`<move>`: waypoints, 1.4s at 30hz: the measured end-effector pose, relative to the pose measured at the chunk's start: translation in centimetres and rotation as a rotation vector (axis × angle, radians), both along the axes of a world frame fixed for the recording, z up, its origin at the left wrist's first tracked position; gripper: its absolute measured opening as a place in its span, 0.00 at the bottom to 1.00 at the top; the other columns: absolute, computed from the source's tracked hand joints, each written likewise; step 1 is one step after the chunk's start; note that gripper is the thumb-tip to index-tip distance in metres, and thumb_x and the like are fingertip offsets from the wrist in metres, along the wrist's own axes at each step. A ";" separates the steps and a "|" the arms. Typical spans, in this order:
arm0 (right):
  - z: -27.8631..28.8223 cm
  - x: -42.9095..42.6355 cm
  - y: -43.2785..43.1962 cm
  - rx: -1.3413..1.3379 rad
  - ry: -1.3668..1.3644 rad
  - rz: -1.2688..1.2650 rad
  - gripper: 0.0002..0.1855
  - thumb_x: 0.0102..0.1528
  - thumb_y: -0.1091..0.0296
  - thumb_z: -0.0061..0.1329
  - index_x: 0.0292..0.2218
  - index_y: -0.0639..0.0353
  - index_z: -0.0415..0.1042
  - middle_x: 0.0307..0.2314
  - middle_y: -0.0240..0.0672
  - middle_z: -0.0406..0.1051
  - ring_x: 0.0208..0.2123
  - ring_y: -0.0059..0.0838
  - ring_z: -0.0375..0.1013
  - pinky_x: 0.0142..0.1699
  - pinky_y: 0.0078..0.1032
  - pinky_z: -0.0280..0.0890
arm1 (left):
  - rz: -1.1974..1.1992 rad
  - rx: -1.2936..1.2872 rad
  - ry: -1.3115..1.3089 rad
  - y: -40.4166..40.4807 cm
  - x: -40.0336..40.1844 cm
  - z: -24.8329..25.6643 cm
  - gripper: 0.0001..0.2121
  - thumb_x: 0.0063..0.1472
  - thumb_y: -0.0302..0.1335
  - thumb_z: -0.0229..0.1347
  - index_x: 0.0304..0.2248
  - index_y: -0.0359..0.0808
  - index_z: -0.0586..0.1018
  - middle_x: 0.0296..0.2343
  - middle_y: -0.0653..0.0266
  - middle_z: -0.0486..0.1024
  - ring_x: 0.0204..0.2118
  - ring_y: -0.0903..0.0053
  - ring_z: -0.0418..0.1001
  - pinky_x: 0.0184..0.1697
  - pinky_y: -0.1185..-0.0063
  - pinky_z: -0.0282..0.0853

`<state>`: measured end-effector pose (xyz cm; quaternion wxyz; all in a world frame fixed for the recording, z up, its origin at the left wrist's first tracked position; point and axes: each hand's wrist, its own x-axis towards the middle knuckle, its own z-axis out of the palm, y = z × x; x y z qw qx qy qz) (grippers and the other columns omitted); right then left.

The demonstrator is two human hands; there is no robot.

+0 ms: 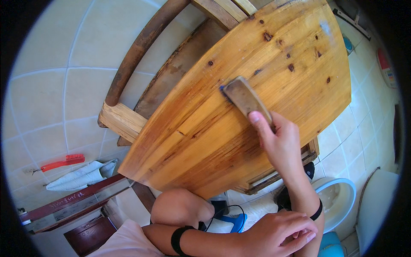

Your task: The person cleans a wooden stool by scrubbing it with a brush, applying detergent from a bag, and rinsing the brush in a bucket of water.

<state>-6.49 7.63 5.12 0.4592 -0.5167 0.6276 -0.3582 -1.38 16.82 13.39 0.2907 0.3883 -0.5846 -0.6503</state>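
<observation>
My right hand (277,136) grips the end of a wooden-backed scrubbing brush (245,96), thumb on top. The brush's dark bluish bristles are partly visible along its left edge, over the middle of a curved, varnished wooden board (205,128) with dark knots and brown streaks. A pale whitish patch marks the board's upper right. Low in the view, my left hand (282,229) holds nothing; its fingers are loosely curled, and it lies across my right forearm near the black wristband. My bare knee (179,207) is at the board's lower edge.
A rounded wooden rail (141,48) curves beside the board. On the tiled floor at left lie a red-handled brush (62,162) and a folded pale cloth (83,175), near a dark red beam (74,197). At right stand a blue-rimmed basin (351,196) and a squeegee (351,24).
</observation>
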 end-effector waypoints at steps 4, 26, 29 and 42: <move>-0.5 -1.8 -1.4 -0.038 0.055 -0.069 0.24 0.53 0.49 0.48 0.17 0.61 0.67 0.08 0.25 0.59 0.10 0.15 0.55 0.16 0.19 0.50 | 0.052 -0.003 0.032 0.4 -0.1 -0.5 0.05 0.55 0.28 0.53 0.27 0.36 0.76 0.22 0.64 0.73 0.20 0.75 0.70 0.22 0.80 0.64; 0.4 -4.3 -3.9 -0.084 -0.100 -0.241 0.26 0.54 0.45 0.44 0.17 0.58 0.67 0.07 0.23 0.56 0.07 0.13 0.53 0.12 0.15 0.47 | 0.030 -0.039 -0.021 0.8 -1.6 -0.3 0.06 0.55 0.30 0.52 0.27 0.37 0.76 0.22 0.63 0.74 0.21 0.73 0.72 0.22 0.80 0.67; 0.7 -2.2 -1.6 -0.077 0.007 -0.095 0.26 0.52 0.46 0.47 0.17 0.62 0.66 0.07 0.33 0.57 0.10 0.24 0.56 0.15 0.23 0.50 | 0.043 -0.025 -0.011 1.3 -1.8 -0.6 0.06 0.55 0.29 0.53 0.27 0.37 0.76 0.22 0.63 0.74 0.21 0.73 0.72 0.22 0.80 0.67; 1.4 -5.1 -4.5 -0.039 -0.035 -0.328 0.27 0.52 0.44 0.46 0.17 0.61 0.69 0.08 0.24 0.58 0.10 0.14 0.56 0.15 0.16 0.49 | 0.027 -0.003 -0.002 1.1 -1.3 -0.2 0.05 0.55 0.28 0.53 0.27 0.36 0.76 0.22 0.63 0.73 0.21 0.74 0.71 0.23 0.80 0.66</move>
